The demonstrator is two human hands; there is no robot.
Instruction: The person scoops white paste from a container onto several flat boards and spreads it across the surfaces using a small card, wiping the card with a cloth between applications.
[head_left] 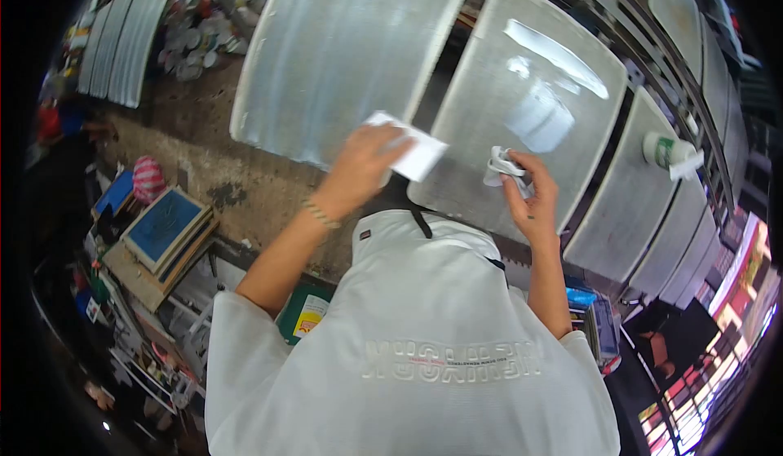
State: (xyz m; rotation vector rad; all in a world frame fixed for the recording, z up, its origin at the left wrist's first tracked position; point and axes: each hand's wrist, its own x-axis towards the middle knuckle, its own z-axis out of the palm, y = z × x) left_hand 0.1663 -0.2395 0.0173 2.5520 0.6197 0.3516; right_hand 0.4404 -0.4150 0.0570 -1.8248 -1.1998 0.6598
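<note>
My left hand is closed on a flat white rectangular piece, which looks like folded paper or card. It is above the gap between two pale metal-grey panels. In my right hand, thumb and fingers pinch a crumpled white cloth over the lower part of the right panel. White, shiny patches on that panel may be wet or reflected light. The larger left panel lies just beyond my left hand, streaked with bluish light.
More grey panels stand to the right, with a white tub with a green label on one. Several tubs and lids are piled at upper left. Framed blue screens rest on a low stand at left. A green container is beside my left arm.
</note>
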